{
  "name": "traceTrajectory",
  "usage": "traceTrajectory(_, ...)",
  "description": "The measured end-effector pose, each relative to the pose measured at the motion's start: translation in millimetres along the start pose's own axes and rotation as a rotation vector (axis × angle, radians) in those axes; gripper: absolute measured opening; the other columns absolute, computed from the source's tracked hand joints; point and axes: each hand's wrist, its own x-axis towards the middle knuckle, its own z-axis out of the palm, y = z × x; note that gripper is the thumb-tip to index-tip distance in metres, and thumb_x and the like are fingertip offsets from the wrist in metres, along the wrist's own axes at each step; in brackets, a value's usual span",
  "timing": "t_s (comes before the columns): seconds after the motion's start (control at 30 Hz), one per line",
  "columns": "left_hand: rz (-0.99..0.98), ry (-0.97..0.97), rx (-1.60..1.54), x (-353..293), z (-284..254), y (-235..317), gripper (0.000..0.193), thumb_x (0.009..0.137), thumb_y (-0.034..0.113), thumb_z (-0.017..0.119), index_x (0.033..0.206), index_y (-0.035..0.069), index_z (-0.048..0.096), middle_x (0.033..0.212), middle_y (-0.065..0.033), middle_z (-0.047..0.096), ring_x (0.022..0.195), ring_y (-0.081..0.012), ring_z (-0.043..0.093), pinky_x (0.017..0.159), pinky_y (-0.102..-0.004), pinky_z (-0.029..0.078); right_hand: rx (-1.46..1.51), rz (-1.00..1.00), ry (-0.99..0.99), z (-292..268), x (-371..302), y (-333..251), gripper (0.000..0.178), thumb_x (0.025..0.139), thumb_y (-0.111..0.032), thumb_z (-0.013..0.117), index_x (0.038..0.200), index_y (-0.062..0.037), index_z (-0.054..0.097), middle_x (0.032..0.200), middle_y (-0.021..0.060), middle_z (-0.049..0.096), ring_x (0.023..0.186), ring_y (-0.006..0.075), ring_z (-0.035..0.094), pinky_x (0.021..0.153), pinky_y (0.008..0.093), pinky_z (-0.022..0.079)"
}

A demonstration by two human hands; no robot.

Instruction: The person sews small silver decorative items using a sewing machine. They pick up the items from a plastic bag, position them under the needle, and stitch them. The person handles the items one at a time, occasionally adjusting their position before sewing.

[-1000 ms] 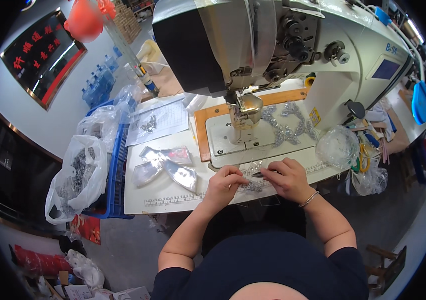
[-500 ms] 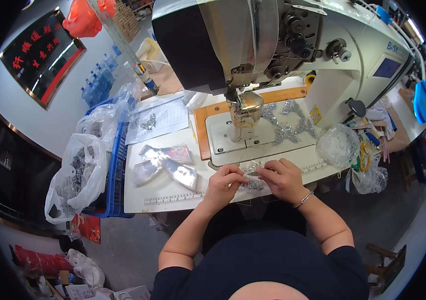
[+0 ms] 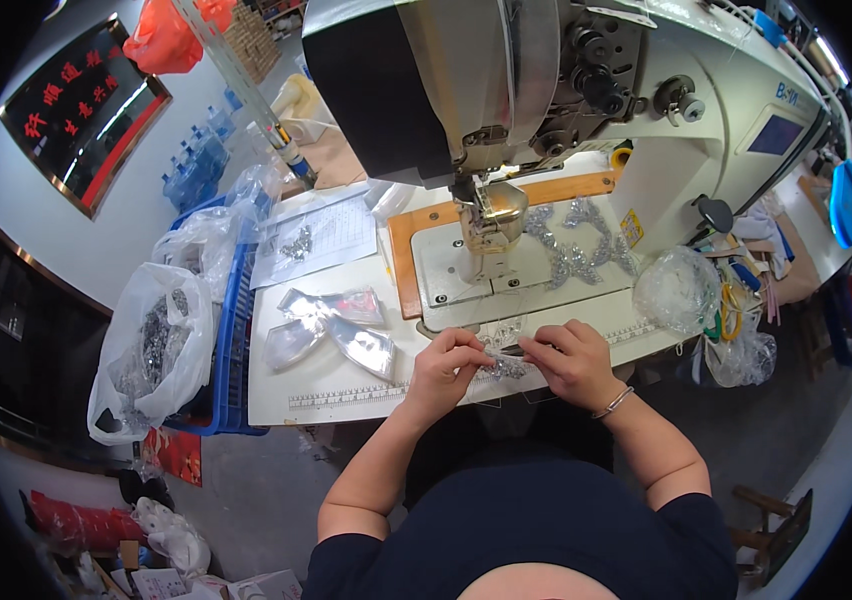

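A small glittering piece of silvery beaded trim is held between my two hands, just in front of the sewing machine's bed. My left hand pinches its left end between thumb and fingertips. At the other end, my right hand grips it in the same way, fingers bent over. Part of the trim is hidden by my fingers. Beyond my hands stands a large white sewing machine, its needle and presser foot over the metal plate. More glittering trim pieces lie on the right side of that plate.
Clear plastic pieces lie left of the machine, by a sheet of paper holding some trim. A blue crate with plastic bags stands at the table's left. A clear round bag and yellow-handled scissors are at the right.
My right hand has shifted slightly to the right, away from my left hand. Both hands keep their pinch on the trim, which shows more between them.
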Motion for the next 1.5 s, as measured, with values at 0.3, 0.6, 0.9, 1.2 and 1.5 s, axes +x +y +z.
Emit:
traceTrajectory(0.3, 0.032, 0.007, 0.045, -2, 0, 2, 0.025, 0.067, -0.013, 0.064, 0.08, 0.009, 0.07, 0.088, -0.0053, 0.059, 0.078, -0.0172, 0.062, 0.064, -0.0268, 0.051, 0.004, -0.005, 0.008, 7, -2, -3, 0.026, 0.069, -0.012, 0.07, 0.094, -0.015, 0.068, 0.084, -0.0035, 0.06, 0.062, 0.015, 0.051, 0.053, 0.0281, 0.042)
traceTrajectory(0.6, -0.062, 0.112, -0.143, -11, -4, -6, 0.022, 0.072, -0.015, 0.061, 0.081, 0.005, 0.068, 0.091, -0.006, 0.056, 0.084, -0.016, 0.059, 0.07, -0.0261, 0.051, 0.302, 0.564, 0.212, 7, -16, 12, 0.021, 0.076, -0.005, 0.067, 0.097, -0.0053, 0.066, 0.088, 0.0097, 0.058, 0.077, 0.0238, 0.059, 0.066, 0.0296, 0.048)
traceTrajectory(0.9, -0.249, 0.675, -0.852, -28, 22, -6, 0.021, 0.081, -0.011, 0.06, 0.095, 0.003, 0.055, 0.092, -0.005, 0.053, 0.083, -0.0141, 0.057, 0.075, -0.0263, 0.051, 0.414, 0.524, 0.388, 24, -27, -12, 0.046, 0.08, -0.012, 0.064, 0.121, -0.0024, 0.047, 0.113, 0.0133, 0.047, 0.108, 0.0259, 0.045, 0.094, 0.0349, 0.037)
traceTrajectory(1.2, -0.342, 0.736, -0.806, -54, 41, 14, 0.057, 0.08, -0.006, 0.063, 0.126, 0.01, 0.035, 0.116, -0.0082, 0.045, 0.097, -0.0155, 0.052, 0.085, -0.0321, 0.049, 1.887, 1.18, 0.215, 68, -12, -50, 0.025, 0.084, 0.001, 0.061, 0.106, -0.0048, 0.052, 0.093, 0.0091, 0.062, 0.086, 0.0176, 0.063, 0.079, 0.0305, 0.053)
traceTrajectory(1.5, -0.624, 0.593, -1.443, -74, 5, 3, 0.092, 0.079, 0.009, 0.071, 0.144, 0.007, 0.008, 0.137, -0.0157, 0.032, 0.108, -0.0262, 0.053, 0.092, -0.0376, 0.047, 1.872, 1.119, 0.173, 66, -20, -43, 0.013, 0.084, -0.002, 0.062, 0.091, -0.0113, 0.055, 0.084, 0.0018, 0.063, 0.078, 0.0142, 0.064, 0.07, 0.0325, 0.058)
